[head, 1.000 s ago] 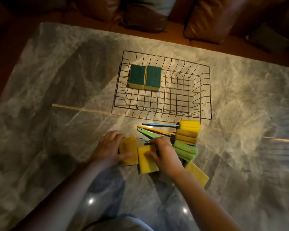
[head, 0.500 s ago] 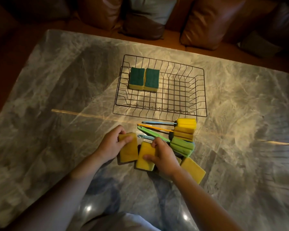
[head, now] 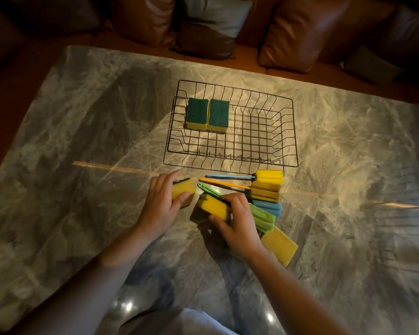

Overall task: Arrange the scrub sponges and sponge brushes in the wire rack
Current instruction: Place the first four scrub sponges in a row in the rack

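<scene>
Both sponges have come up off the desk [head: 82,122] since a moment ago: they were lying flat with our hands pressing on them, and now each one is tilted up on edge, yellow foam facing us with a strip of green scrub pad showing behind. So we reckon the pick-up is done and the carry to the rack is next.

Going big to small: the wire rack [head: 291,131] sits just past the pile, with two scrub sponges [head: 207,113] already in its far-left corner, green side up and touching each other. That leaves plenty of room beside them.

Our left hand [head: 163,205] has its grip clamped on the left sponge [head: 183,191]; our right hand [head: 240,222] is clamped on the right sponge [head: 214,207].

Still waiting on the desk are the sponge brushes [head: 267,189], stacked by the rack's near edge, and one more spare sponge [head: 279,245] tucked by our right wrist.

Hard to tell: the right hand covers part of the brush handles, so we can't count the brushes for sure, and the lighting is dim.
</scene>
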Motion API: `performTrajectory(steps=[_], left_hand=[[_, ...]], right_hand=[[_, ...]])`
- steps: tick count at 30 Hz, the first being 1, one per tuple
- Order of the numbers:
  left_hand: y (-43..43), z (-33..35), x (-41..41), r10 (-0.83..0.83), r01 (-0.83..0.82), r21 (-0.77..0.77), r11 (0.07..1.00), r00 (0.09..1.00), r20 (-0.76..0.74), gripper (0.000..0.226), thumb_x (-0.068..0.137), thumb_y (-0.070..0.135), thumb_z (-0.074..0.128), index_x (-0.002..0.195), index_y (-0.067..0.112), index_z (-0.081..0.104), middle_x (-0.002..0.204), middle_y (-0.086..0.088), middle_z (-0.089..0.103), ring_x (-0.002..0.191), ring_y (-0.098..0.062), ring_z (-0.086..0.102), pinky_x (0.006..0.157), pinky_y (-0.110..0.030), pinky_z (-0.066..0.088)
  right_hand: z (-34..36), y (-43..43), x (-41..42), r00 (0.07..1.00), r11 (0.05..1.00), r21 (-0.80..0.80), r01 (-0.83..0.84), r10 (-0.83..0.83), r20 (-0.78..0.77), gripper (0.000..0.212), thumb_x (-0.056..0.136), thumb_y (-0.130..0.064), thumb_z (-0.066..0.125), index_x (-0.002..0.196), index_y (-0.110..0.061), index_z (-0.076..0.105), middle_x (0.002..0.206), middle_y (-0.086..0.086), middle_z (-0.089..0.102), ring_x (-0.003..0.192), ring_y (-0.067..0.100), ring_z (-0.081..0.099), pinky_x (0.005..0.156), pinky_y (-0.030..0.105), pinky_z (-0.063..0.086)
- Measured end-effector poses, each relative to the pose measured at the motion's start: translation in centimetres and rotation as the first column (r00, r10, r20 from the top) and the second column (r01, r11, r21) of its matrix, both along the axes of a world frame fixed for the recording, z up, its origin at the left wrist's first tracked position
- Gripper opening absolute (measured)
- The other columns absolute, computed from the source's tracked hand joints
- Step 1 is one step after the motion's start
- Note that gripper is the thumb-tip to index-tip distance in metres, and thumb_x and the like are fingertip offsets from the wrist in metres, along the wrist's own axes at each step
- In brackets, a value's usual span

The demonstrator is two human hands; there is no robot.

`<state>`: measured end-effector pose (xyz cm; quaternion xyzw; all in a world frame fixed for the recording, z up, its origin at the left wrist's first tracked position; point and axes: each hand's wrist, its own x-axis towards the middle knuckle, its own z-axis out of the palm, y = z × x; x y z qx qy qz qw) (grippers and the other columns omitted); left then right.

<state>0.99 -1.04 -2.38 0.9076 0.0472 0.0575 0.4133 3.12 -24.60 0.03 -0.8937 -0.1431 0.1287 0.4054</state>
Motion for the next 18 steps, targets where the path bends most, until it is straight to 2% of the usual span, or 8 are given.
performTrajectory(steps=[3,5,10,14,18], left_hand=[[-0.1,-0.2,-1.3,-0.069,0.069,0.047,0.996,0.998,-0.012,0.049,0.096,0.046,0.053,0.135,0.017,0.056,0.124,-0.004,0.051,0.116,-0.021,0.044,0.096,-0.040,0.042],[-0.2,-0.4,-2.2,-0.087,0.088,0.054,0.995,0.996,-0.031,0.048,0.093,0.045,0.055,0.132,0.016,0.059,0.123,-0.003,0.051,0.115,-0.022,0.044,0.095,-0.041,0.043],[-0.7,-0.4,-3.5,-0.032,0.039,0.066,0.997,0.995,-0.097,0.041,0.087,0.033,0.074,0.125,0.025,0.063,0.123,0.001,0.048,0.116,-0.024,0.043,0.090,-0.044,0.044],[-1.1,-0.2,-4.0,0.001,0.002,0.023,1.000,0.989,-0.147,0.041,0.082,0.035,0.078,0.120,0.036,0.063,0.123,0.006,0.043,0.116,-0.025,0.042,0.088,-0.046,0.042],[-1.8,-0.2,-4.2,0.030,-0.027,0.014,1.000,0.977,-0.212,0.036,0.076,0.030,0.086,0.109,0.035,0.071,0.128,0.003,0.046,0.118,-0.027,0.042,0.091,-0.050,0.043]], right_hand=[[-0.5,-0.1,-0.3,1.000,1.000,-0.021,-0.013,0.013,0.012,0.055,0.082,-0.033,0.082,0.126,-0.031,0.050,0.122,-0.014,0.041,0.116,0.003,0.046,0.100,0.013,0.040],[-0.9,-0.1,-0.9,0.999,0.999,-0.034,-0.029,0.028,-0.027,0.056,0.079,-0.036,0.084,0.123,-0.034,0.050,0.123,-0.016,0.038,0.116,-0.005,0.042,0.098,0.007,0.037],[-1.9,-0.1,-2.3,0.993,0.998,-0.038,0.044,-0.048,-0.105,0.045,0.078,-0.050,0.080,0.112,-0.036,0.053,0.118,-0.020,0.035,0.120,-0.011,0.039,0.095,0.002,0.039],[-2.3,0.2,-2.6,0.972,0.987,-0.031,0.160,-0.163,-0.171,0.022,0.088,-0.041,0.074,0.095,-0.030,0.057,0.114,-0.020,0.040,0.113,-0.015,0.041,0.086,-0.001,0.040],[-2.6,0.5,-2.6,0.958,0.977,-0.099,0.191,-0.208,-0.196,0.022,0.090,-0.027,0.075,0.093,-0.025,0.054,0.111,-0.012,0.044,0.105,-0.012,0.046,0.079,0.001,0.041]])
